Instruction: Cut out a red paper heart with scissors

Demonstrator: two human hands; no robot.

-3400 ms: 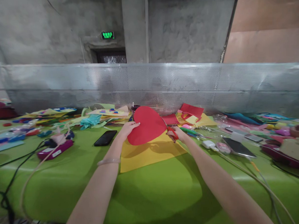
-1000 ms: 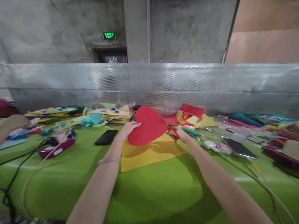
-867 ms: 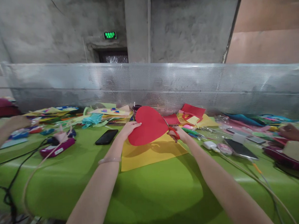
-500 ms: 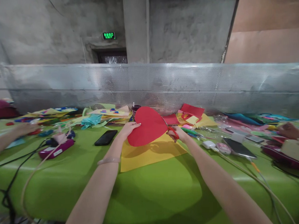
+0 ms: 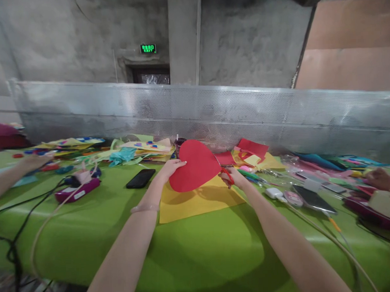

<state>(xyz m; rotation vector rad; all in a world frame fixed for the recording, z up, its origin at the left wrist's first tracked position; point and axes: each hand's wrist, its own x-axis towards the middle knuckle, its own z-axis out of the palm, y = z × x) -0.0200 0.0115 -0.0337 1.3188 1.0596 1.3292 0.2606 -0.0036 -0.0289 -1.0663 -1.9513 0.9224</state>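
Observation:
A red paper heart (image 5: 197, 165) is held up above the table, tilted with its point toward the right. My left hand (image 5: 170, 169) pinches its left edge, thumb on the near face. In my right hand (image 5: 233, 177) is a pair of red-handled scissors (image 5: 227, 174), the fingers closed round the handles. The blades lie along the heart's right edge and are partly hidden by the paper. Beneath both hands a yellow paper sheet (image 5: 191, 208) rests on the green table, shaded by the heart.
A black phone (image 5: 141, 178) lies left of the yellow sheet. Paper scraps (image 5: 256, 156) and a white charger (image 5: 273, 193) are to the right. Purple boxes with cables (image 5: 77, 192) stand at both sides. Other people's hands (image 5: 37, 161) show at the edges. A perforated metal barrier (image 5: 239, 114) runs behind.
The whole view has shifted slightly, so things sit a little further right. My hands keep the same hold on the heart and the scissors.

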